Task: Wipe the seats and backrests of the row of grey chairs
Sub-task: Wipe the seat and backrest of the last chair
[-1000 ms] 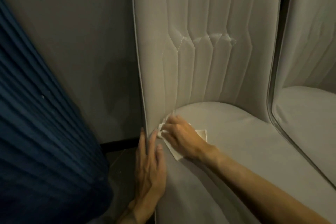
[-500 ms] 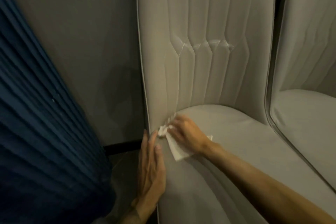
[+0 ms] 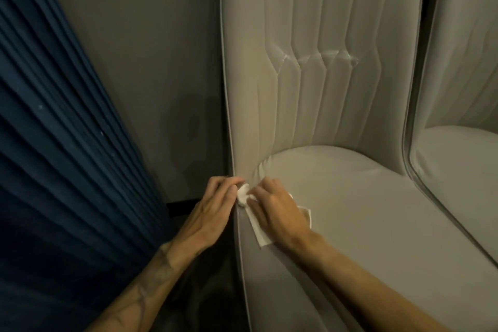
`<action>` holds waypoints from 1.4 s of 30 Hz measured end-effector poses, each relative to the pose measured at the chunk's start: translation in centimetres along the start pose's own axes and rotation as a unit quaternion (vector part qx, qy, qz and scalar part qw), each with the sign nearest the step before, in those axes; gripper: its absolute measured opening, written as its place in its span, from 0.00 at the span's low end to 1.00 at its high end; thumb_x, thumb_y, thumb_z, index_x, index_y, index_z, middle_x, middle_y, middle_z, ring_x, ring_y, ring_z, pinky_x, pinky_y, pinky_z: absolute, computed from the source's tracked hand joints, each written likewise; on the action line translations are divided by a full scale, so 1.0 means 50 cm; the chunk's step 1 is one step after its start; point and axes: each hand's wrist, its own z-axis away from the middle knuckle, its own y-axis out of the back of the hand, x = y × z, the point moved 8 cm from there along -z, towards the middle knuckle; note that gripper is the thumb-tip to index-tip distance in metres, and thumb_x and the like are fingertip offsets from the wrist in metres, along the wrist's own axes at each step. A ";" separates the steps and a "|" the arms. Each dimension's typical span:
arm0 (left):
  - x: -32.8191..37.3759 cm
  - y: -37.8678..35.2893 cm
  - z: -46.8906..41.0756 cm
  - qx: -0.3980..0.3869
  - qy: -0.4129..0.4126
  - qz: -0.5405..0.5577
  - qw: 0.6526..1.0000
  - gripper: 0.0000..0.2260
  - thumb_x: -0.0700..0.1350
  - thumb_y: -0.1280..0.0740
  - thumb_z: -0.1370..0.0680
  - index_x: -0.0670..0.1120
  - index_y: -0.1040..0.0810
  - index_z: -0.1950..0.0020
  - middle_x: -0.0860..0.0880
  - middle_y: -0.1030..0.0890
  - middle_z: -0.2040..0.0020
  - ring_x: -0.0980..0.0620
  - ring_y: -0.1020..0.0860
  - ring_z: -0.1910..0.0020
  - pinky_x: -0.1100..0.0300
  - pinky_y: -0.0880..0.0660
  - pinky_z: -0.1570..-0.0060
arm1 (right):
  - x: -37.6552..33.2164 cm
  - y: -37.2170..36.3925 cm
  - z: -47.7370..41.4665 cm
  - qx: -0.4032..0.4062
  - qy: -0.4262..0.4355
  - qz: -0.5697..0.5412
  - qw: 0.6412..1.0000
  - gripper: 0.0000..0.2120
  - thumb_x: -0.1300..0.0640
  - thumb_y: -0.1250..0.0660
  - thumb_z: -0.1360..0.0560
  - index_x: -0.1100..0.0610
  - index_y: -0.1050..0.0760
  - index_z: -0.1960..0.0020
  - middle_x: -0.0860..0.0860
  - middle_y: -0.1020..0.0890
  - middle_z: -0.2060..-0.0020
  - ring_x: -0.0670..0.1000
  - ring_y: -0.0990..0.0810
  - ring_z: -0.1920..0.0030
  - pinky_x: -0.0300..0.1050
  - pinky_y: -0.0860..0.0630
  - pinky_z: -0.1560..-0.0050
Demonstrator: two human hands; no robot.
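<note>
- My left hand reaches in from the lower left to the left edge of the grey chair. Its fingers are bent and pinch the bunched end of a white cloth.
- My right hand lies knuckles up on the seat, fingers curled and gripping the same cloth. The flat tail of the cloth trails out under the palm.
- The cloth sits at the seat's back left corner, just below the ribbed backrest.
- Half a second ago my left hand lay flat against the chair's side with its fingers straight. Now it has risen and closed on the cloth.
- A second grey chair stands to the right. A blue pleated curtain hangs at the left.
</note>
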 end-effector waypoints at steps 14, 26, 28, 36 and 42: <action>0.054 0.043 -0.048 0.102 -0.107 -0.106 0.983 0.09 0.57 0.42 0.15 0.59 0.27 0.37 0.61 0.38 0.34 0.67 0.26 0.46 0.61 0.24 0.48 | -0.114 -0.048 0.078 -0.066 0.228 0.035 0.971 0.10 0.49 0.40 0.18 0.52 0.21 0.47 0.50 0.24 0.49 0.49 0.30 0.49 0.45 0.31 0.48; 0.328 0.197 -0.269 0.403 -0.177 -0.081 0.894 0.28 0.46 0.38 0.14 0.41 0.43 0.17 0.36 0.35 0.24 0.37 0.30 0.28 0.43 0.28 0.31 | 0.261 0.407 -0.157 0.284 0.026 0.074 0.956 0.07 0.55 0.35 0.19 0.58 0.22 0.46 0.54 0.27 0.53 0.55 0.29 0.53 0.53 0.30 0.50; 0.355 0.222 -0.301 0.433 -0.195 -0.090 0.875 0.26 0.46 0.40 0.14 0.39 0.42 0.18 0.35 0.34 0.25 0.36 0.30 0.29 0.45 0.32 0.29 | 0.299 0.501 -0.186 0.348 0.022 0.102 0.932 0.07 0.55 0.35 0.19 0.59 0.23 0.46 0.55 0.28 0.53 0.55 0.30 0.52 0.51 0.31 0.50; 0.367 0.238 -0.328 0.488 -0.229 -0.127 0.833 0.25 0.52 0.47 0.12 0.43 0.42 0.18 0.37 0.32 0.27 0.40 0.30 0.35 0.46 0.30 0.39 | 0.308 0.768 -0.350 0.486 0.056 0.202 0.848 0.14 0.48 0.41 0.16 0.59 0.25 0.44 0.60 0.27 0.46 0.60 0.29 0.48 0.56 0.29 0.47; 0.358 0.238 -0.337 0.498 -0.228 -0.127 0.827 0.24 0.50 0.45 0.13 0.45 0.43 0.18 0.39 0.34 0.26 0.38 0.31 0.31 0.47 0.32 0.36 | 0.335 0.621 -0.299 0.388 0.107 0.284 0.870 0.12 0.52 0.40 0.16 0.58 0.28 0.38 0.57 0.30 0.44 0.59 0.30 0.48 0.56 0.29 0.47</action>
